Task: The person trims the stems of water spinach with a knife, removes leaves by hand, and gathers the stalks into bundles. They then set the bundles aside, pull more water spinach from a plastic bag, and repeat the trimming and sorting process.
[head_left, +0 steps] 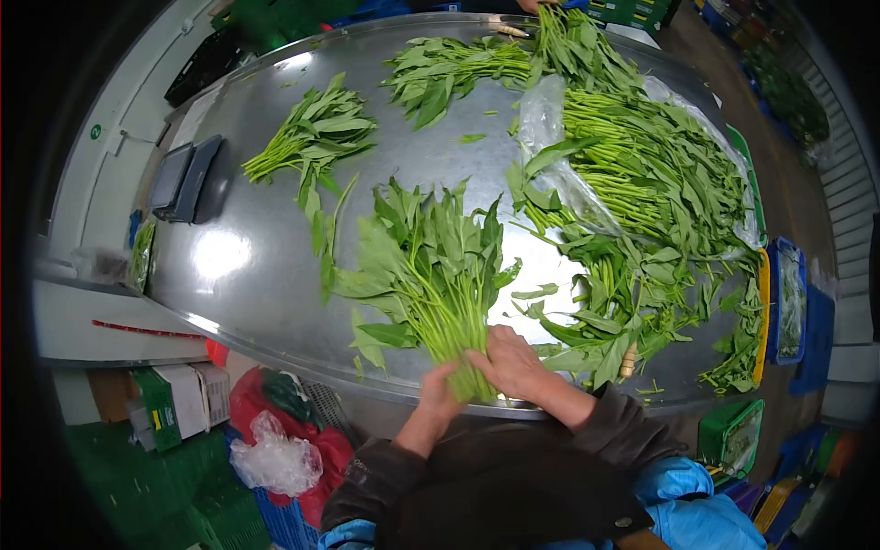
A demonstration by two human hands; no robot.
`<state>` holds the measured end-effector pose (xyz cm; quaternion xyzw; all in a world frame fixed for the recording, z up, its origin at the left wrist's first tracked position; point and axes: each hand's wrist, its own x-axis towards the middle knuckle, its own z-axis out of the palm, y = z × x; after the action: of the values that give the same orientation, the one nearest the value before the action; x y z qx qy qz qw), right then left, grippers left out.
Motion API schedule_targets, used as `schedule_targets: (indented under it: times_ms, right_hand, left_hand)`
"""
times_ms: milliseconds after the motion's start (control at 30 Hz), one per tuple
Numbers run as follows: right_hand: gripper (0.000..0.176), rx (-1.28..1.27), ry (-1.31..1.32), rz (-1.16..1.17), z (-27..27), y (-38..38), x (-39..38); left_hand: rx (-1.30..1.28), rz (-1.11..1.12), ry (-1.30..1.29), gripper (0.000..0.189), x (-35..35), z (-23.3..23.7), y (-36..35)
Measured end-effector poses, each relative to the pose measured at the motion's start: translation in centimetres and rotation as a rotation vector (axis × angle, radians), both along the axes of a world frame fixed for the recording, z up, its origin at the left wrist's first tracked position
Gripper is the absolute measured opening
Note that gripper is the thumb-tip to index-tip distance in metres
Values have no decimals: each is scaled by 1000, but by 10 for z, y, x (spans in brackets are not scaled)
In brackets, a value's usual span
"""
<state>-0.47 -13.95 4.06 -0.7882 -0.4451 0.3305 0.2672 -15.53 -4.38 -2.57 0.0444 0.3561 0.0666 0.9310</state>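
Observation:
A bunch of water spinach [445, 275] with long pale stems stands out over the near edge of the metal table, its leaves pointing away from me. My left hand [440, 392] is closed around the stem ends from the left. Against the same stems from the right, my right hand [513, 365] is closed too, its thumb across the front. A wooden handle [628, 360] pokes out of loose leaves to the right of my right hand; whatever it belongs to is hidden under them.
A large heap of water spinach [651, 174] lies on clear plastic [543, 119] at the right. A smaller bunch [316, 133] rests at the left, near a dark scale-like device [186, 179]. At the far edge another person's hand [530, 5] touches greens. Crates [733, 440] stand around the metal table [247, 275].

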Motion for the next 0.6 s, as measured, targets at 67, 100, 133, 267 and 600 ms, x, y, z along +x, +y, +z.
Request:
schedule_targets:
  times_ms: [67,100,133,267,600]
  right_hand:
    - [49,27,23,-28,-11,0,-3]
    - [53,46,43,-65,-16,-1,-3]
    - [53,46,44,-66,-20,-3,-1]
    - [23,259,881,-470,-31,-12,5]
    - [18,57,653,-381,-3,-2,13]
  left_hand:
    - [36,-51,-24,48,-3,-10,0]
    - [38,-48,-21,48,-3,-5,2]
    - [57,-105,-49,49,-3,0,3]
    - [88,-219,-41,49,2,14,6]
    - [196,-250,3,53,12,26,7]
